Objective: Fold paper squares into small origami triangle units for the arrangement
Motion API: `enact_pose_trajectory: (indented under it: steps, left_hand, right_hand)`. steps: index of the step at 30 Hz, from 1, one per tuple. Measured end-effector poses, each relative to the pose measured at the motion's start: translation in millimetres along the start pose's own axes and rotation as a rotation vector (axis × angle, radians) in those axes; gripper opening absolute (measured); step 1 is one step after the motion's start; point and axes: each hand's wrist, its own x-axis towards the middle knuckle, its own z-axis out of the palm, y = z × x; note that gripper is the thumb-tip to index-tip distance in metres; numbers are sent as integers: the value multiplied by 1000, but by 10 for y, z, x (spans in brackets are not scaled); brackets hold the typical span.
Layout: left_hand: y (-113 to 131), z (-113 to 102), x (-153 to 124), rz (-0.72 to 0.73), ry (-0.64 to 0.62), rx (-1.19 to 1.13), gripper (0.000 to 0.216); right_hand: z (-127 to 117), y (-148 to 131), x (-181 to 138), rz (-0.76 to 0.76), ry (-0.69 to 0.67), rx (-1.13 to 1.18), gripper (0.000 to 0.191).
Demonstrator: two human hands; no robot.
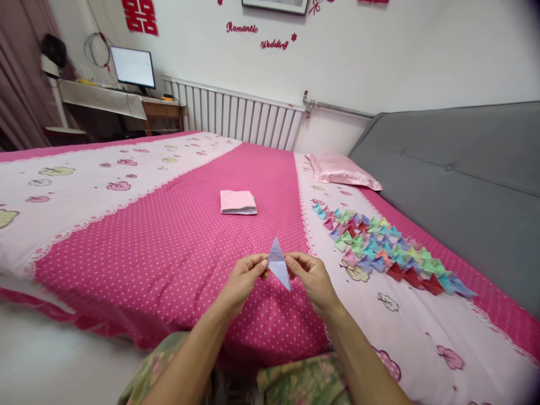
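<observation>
A small folded piece of lavender-blue paper [278,262], pointed at top and bottom, is held above the pink dotted bedspread [177,242]. My left hand [244,278] pinches its left edge with closed fingers. My right hand [310,274] pinches its right edge the same way. A stack of pink paper sheets [238,202] lies further up the bed, apart from both hands. To the right, several folded paper pieces [379,247] in green, blue, red and pink lie in rows on the white part of the cover.
A pink pillow [343,170] lies at the head of the bed beside a grey padded headboard [459,180]. A white radiator [236,115] runs along the far wall. A desk with a lit monitor [133,67] stands at the back left.
</observation>
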Motion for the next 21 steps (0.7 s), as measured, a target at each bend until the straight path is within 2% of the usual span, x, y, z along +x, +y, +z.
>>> enact_pose_trajectory:
  steps: [8,14,21]
  left_hand:
    - [19,0,10,29,39,109,21]
    - [25,-4,11,62,-14,185,21]
    - [36,2,-9,19,-29,158,21]
  right_hand:
    - [2,-7,-17,47,-14,36,17]
    - [-2,-13,-6,45,20,59,16]
    - [-12,17,13,39,22,82,16]
